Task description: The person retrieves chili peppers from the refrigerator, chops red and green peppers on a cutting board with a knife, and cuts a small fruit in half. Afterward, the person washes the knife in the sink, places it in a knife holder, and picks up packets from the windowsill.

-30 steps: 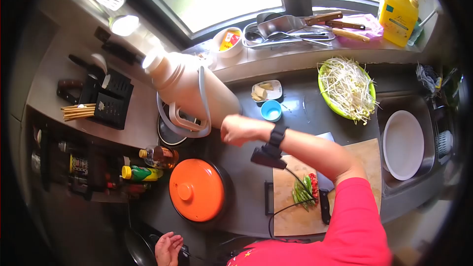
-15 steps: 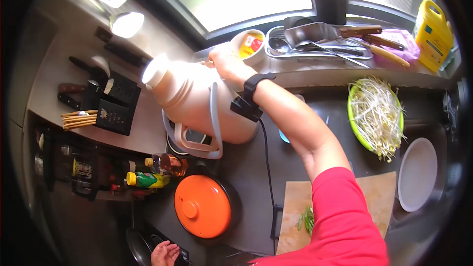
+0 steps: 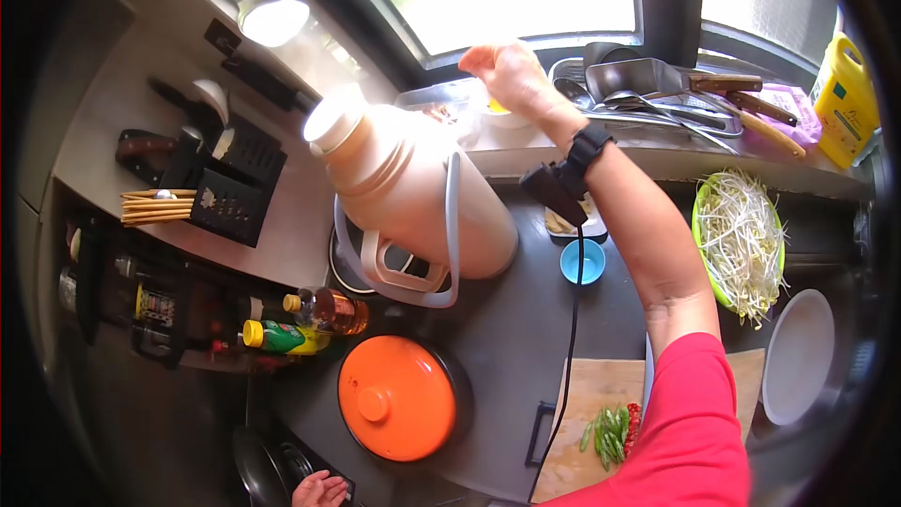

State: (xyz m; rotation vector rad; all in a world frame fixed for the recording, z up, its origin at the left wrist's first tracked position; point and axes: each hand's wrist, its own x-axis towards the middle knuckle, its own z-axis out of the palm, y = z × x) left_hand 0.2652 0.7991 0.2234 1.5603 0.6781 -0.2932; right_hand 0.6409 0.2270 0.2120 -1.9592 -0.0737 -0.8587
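My right hand (image 3: 516,83) reaches over the back ledge, above a white cup (image 3: 507,118) that shows a bit of yellow inside. Its fingers point left and are partly hidden, so what they hold, if anything, cannot be made out. Left of it, a clear plastic container (image 3: 446,101) sits on the ledge, partly behind a large beige thermos jug (image 3: 436,192) with a grey carrying loop. At the bottom edge, my left hand (image 3: 320,490) shows loosely bent, parted fingers and nothing in them, near a black pan (image 3: 261,474).
An orange-lidded pot (image 3: 399,399) stands at front centre. Green and red peppers (image 3: 612,434) lie on a cutting board (image 3: 587,390). Bean sprouts (image 3: 741,239) fill a green basket. A small blue bowl (image 3: 582,262), utensil tray (image 3: 648,118) and black cable (image 3: 573,338) are nearby.
My right hand has moved right and up from behind the thermos jug. The view has shifted, bringing the blue bowl, plastic container and red peppers into sight. My left hand stays low.
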